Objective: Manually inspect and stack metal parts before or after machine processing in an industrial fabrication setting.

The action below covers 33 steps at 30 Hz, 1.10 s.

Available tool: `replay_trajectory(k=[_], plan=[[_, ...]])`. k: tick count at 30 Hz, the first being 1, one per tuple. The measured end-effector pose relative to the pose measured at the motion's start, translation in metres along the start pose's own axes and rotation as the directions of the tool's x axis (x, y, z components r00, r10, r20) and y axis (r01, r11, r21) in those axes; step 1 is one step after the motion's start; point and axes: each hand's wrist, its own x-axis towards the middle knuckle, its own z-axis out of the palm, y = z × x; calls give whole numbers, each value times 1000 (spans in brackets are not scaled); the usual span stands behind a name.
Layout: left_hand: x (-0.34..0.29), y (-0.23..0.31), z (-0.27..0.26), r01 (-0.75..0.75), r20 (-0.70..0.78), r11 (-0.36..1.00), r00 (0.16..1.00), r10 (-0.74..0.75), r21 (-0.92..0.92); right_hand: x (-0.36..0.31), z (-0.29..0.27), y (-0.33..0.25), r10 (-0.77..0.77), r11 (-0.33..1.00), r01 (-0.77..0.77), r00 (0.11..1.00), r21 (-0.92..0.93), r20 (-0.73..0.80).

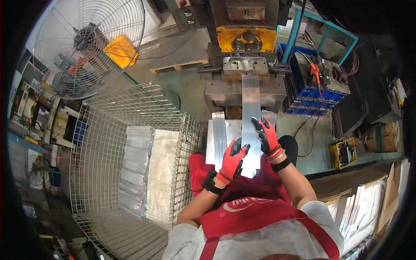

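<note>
A long, flat metal strip (251, 102) lies lengthwise in front of me, its far end reaching the die block (245, 65) of a press. On the strip's left edge, close to its near end, my left hand (234, 158) in a red and black glove is closed, thumb over the top. My right hand (266, 135), gloved alike, grips the right edge a little farther forward. Under the strip, a metal sheet surface (234, 128) sits before my lap. More metal strips (219, 134) rest on it, left of the held one. The undersides of both hands' grips are hidden.
A wire mesh cage (97, 173) at my left holds stacked metal strips (134, 169) and a cardboard sheet (160, 173). Beyond it stands a large fan (89, 41). Blue crates (303, 102) with tools are right of the press, and a yellow basket (343, 154) stands farther right.
</note>
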Motion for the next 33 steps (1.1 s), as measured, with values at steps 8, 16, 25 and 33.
replay_trajectory(k=[8,16,25,33], plan=[[22,18,6,388,46,916,922,-385,-100,54,-8,12,74,989,-69,997,134,-33],[39,29,10,20,186,990,982,-46,139,82,1,24,-29,988,48,992,147,-125],[44,31,20,353,13,932,935,-354,-84,84,-10,36,30,1000,-30,988,5,-152],[47,21,15,282,43,953,959,-279,-114,80,-2,22,32,998,-42,986,-55,-164]])
